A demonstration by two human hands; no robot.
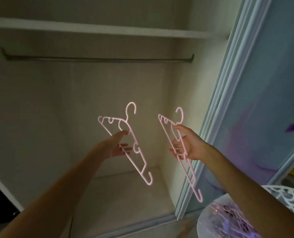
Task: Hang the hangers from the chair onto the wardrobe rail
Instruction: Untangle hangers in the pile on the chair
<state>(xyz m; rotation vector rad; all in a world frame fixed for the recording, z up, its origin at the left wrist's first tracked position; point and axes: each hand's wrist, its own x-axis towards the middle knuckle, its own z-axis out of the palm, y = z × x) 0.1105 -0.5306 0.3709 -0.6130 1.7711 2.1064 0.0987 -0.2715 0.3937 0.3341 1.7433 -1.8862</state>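
Each of my hands holds up one pink plastic hanger in front of the open wardrobe. My left hand [119,146] grips the left hanger [139,157] near its middle, hook pointing up. My right hand [188,145] grips the right hanger [191,179] just below its hook. Both hangers tilt down to the right. The dark wardrobe rail [98,59] runs across the wardrobe well above both hooks, with nothing hanging on it. At the bottom right, the white chair [283,194] carries a pile of several more pink hangers [228,219].
A white shelf [98,30] sits above the rail. A blue sliding door [256,103] with a raised frame stands at the right, close to my right hand. The wardrobe floor [125,191] lies below the hangers.
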